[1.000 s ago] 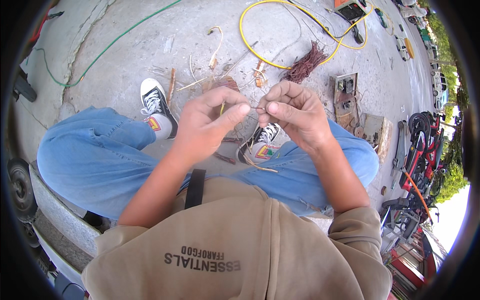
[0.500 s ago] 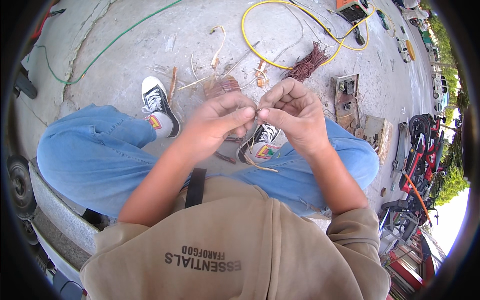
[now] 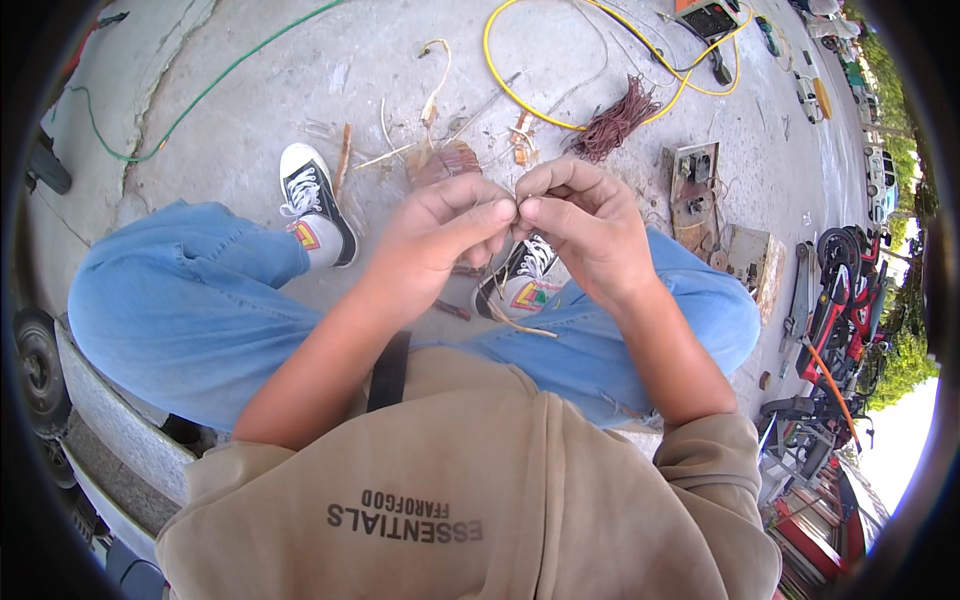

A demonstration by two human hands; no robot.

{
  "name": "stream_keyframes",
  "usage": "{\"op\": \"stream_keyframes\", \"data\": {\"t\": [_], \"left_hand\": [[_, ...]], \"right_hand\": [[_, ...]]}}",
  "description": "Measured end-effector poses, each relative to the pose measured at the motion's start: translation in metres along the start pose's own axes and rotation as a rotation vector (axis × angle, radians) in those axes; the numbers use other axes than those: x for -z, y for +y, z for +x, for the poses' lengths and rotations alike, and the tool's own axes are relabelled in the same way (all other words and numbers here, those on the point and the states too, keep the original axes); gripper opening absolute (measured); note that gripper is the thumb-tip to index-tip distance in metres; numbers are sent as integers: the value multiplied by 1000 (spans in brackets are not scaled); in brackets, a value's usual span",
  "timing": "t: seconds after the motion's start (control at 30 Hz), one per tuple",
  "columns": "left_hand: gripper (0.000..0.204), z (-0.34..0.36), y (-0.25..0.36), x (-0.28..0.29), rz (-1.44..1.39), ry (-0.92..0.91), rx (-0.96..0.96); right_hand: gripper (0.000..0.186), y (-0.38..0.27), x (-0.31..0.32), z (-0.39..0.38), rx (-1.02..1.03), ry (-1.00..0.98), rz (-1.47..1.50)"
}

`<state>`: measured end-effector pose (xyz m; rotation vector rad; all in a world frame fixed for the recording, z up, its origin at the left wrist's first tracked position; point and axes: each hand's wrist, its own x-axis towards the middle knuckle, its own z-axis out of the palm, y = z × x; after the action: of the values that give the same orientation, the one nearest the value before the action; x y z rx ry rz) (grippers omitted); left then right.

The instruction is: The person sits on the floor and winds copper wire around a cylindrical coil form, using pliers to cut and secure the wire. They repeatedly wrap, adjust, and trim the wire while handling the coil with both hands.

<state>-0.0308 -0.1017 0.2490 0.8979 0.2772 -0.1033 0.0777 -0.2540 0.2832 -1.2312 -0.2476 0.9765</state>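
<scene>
In front of my body, my left hand (image 3: pixel 452 222) and my right hand (image 3: pixel 592 232) meet thumb to thumb, each closed in a pinch. Between the fingertips is the tip of a thin wire, mostly covered by the fingers. A pale length of wire (image 3: pixel 520 327) hangs from under the hands and curves toward my right leg. Just beyond my left hand lies a reddish-brown coil (image 3: pixel 443 163) that looks wrapped in clear plastic. A dark red hand tool (image 3: pixel 452 310), partly hidden, lies on the ground below my hands.
Loose wire scraps (image 3: pixel 432 85) and a brown strip (image 3: pixel 343 155) litter the concrete. Farther off are a dark red cord bundle (image 3: pixel 618 122), a yellow hose (image 3: pixel 489 70) and a green hose (image 3: pixel 225 78). An opened metal box (image 3: pixel 692 185) stands at right, motorbikes (image 3: pixel 840 290) beyond it.
My hands have drawn slightly closer together, fingertips now nearly touching around the wire tip. The hanging wire has barely shifted.
</scene>
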Motion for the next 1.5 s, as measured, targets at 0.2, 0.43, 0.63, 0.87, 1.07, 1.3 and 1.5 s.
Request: {"op": "stream_keyframes", "data": {"t": [0.2,0.43,0.63,0.87,1.07,1.3,1.5], "left_hand": [[15,0,-2,-1,-5,23,18],[12,-2,0,-4,-57,149,48],[13,-4,1,-11,122,271,-49],[10,-5,6,-17,361,357,-181],[8,-6,6,-15,405,405,-191],[19,2,-3,-12,390,429,-332],[22,-3,5,-6,1,234,-139]], "right_hand": [[12,6,5,2,-132,-28,163],[13,1,12,8,-15,46,293],[17,0,-7,-2,34,48,-187],[15,1,-6,-2,58,24,-236],[12,-4,6,2,101,94,116],[21,9,-12,-5,-121,-13,-219],[16,25,-20,-8,-178,-77,-116]]}}
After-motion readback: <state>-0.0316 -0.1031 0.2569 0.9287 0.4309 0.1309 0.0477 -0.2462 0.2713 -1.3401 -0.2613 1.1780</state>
